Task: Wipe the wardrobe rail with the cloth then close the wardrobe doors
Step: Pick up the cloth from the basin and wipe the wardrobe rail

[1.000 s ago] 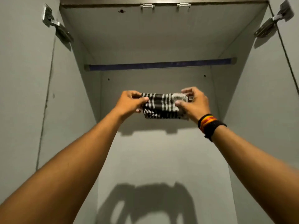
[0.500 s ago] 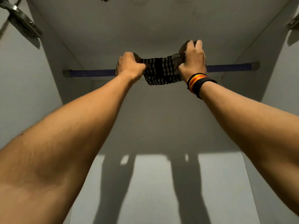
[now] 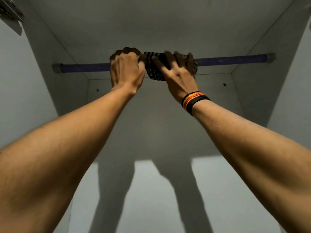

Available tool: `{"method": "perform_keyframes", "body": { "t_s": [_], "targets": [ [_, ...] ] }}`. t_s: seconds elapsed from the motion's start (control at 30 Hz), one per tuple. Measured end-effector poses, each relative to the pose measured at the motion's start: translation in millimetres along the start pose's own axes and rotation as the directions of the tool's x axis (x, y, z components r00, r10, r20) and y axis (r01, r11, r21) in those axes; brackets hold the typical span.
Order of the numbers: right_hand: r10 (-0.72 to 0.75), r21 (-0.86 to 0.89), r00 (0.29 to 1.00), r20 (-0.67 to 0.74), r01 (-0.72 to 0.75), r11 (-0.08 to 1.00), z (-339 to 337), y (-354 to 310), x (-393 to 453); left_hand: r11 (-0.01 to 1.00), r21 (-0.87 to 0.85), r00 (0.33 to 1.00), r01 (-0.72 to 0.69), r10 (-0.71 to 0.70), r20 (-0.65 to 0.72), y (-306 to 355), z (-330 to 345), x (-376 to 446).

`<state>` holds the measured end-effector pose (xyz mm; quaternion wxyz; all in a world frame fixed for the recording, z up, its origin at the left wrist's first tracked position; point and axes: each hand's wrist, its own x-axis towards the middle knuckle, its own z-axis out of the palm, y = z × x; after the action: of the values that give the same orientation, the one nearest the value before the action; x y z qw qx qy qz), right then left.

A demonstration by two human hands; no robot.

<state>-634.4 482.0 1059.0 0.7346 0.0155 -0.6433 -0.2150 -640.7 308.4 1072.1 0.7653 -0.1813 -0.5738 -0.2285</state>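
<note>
A dark blue wardrobe rail runs across the top of the open grey wardrobe, held by end brackets on both side walls. A black-and-white striped cloth is draped over the rail's middle. My left hand is curled over the rail and the cloth's left end. My right hand, with dark and orange wristbands, presses on the cloth's right part with fingers spread over the rail. The rail's middle stretch is hidden behind both hands and the cloth.
The wardrobe's grey top panel lies just above the rail. Side walls stand left and right, the back panel behind. A metal door hinge shows at the upper left. Shadows of my arms fall on the back panel.
Both hands rose from below the rail up to it with the cloth, laid it over the rail, and now grip it there. The view tilted further upward.
</note>
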Motion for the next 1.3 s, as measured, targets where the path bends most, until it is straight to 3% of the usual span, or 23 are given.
{"method": "perform_keyframes", "body": {
  "t_s": [0.1,0.23,0.37,0.53,0.63,0.77,0.93,1.0,1.3],
  "targets": [
    [-0.01,-0.008,0.999,0.042,0.01,1.0,7,-11,-1,0.985,0.139,0.994,-0.106,0.104,0.022,-16,4,-10],
    [-0.027,-0.018,0.999,0.037,0.027,0.999,13,-8,1,0.958,0.235,0.982,-0.163,0.136,0.128,-31,13,-22],
    [-0.036,-0.065,0.999,0.032,0.038,0.997,18,23,-11,0.951,0.268,0.984,-0.152,0.12,0.134,-33,21,-30],
    [0.2,-0.039,0.98,-0.011,-0.2,0.979,29,109,-48,0.953,0.266,0.988,-0.144,0.124,0.089,-32,23,-29],
    [0.44,-0.007,0.898,0.013,-0.44,0.898,25,172,-69,0.95,0.274,0.989,-0.148,0.135,0.065,-30,23,-28],
    [0.467,-0.031,0.883,0.038,-0.466,0.884,15,211,-76,0.951,0.27,0.989,-0.149,0.141,0.047,-30,23,-28],
    [0.63,0.05,0.771,0.092,-0.636,0.77,13,176,-60,0.961,0.246,0.991,-0.127,0.111,0.077,-27,19,-27],
    [0.643,0.075,0.758,0.108,-0.651,0.755,12,157,-52,0.96,0.248,0.989,-0.13,0.109,0.099,-27,15,-24],
    [0.438,0.105,0.893,0.106,-0.448,0.888,9,20,-12,0.977,0.133,0.978,-0.17,0.15,0.147,-26,-14,-22]
  ]
}}
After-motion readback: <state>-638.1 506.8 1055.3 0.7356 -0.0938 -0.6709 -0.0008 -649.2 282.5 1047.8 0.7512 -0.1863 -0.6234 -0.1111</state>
